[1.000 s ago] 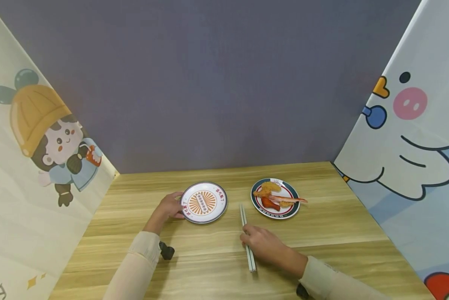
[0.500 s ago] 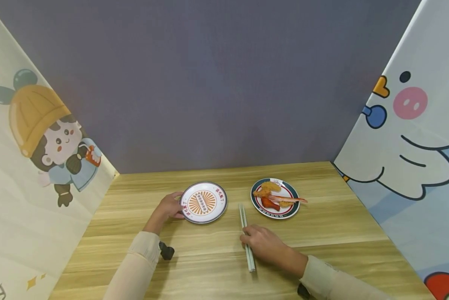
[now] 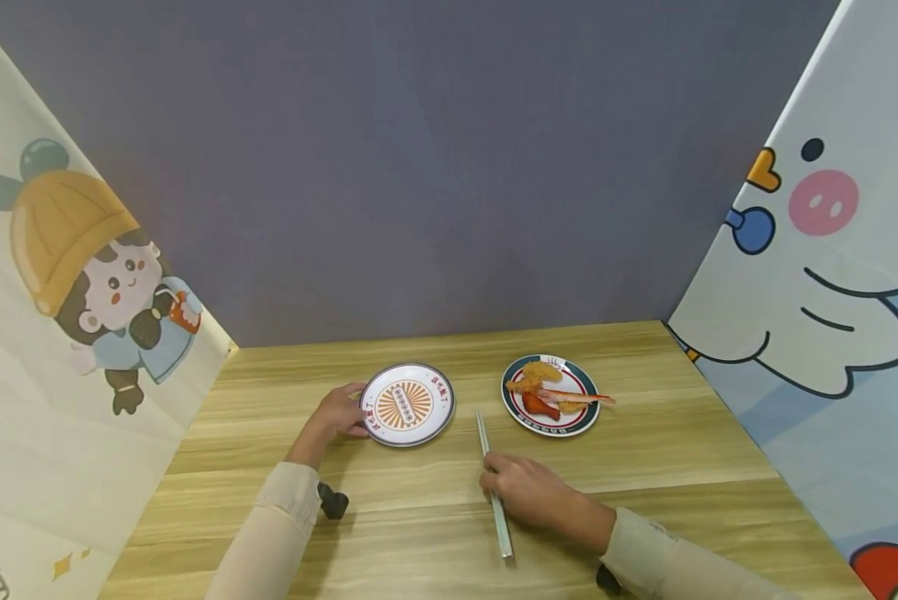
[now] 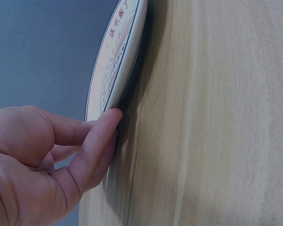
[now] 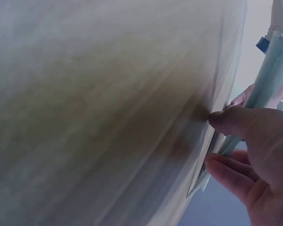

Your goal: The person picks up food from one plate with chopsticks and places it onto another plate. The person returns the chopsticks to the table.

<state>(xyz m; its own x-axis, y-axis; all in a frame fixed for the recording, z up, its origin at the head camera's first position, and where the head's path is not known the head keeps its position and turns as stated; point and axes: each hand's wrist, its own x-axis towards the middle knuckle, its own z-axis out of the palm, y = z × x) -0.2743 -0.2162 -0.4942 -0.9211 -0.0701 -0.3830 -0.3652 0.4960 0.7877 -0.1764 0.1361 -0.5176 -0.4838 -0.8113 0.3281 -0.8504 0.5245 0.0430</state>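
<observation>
In the head view my left hand (image 3: 338,413) pinches the left rim of a white plate (image 3: 407,406) with an orange sunburst print and red characters. The left wrist view has thumb and fingers at the rim of this plate (image 4: 118,52), which stands slightly off the wood there. My right hand (image 3: 527,487) holds a pair of pale green chopsticks (image 3: 500,527) between thumb and fingers. Their far ends point away from me, between the two plates. In the right wrist view the chopsticks (image 5: 269,73) lie across my fingers, and part of their length is hidden.
Right of the chopsticks sits a dark-rimmed plate (image 3: 579,383) bearing fried pieces (image 3: 542,372), a reddish-brown drumstick-like piece (image 3: 539,407) and a long pink-white piece (image 3: 574,397) overhanging the rim. A grey panel (image 3: 449,183) closes off the wooden table (image 3: 411,517) behind.
The chopsticks have turned slightly in my right hand: they lay visibly side by side and now nearly line up as one. Their near ends sit a little closer to me. The left hand holds still.
</observation>
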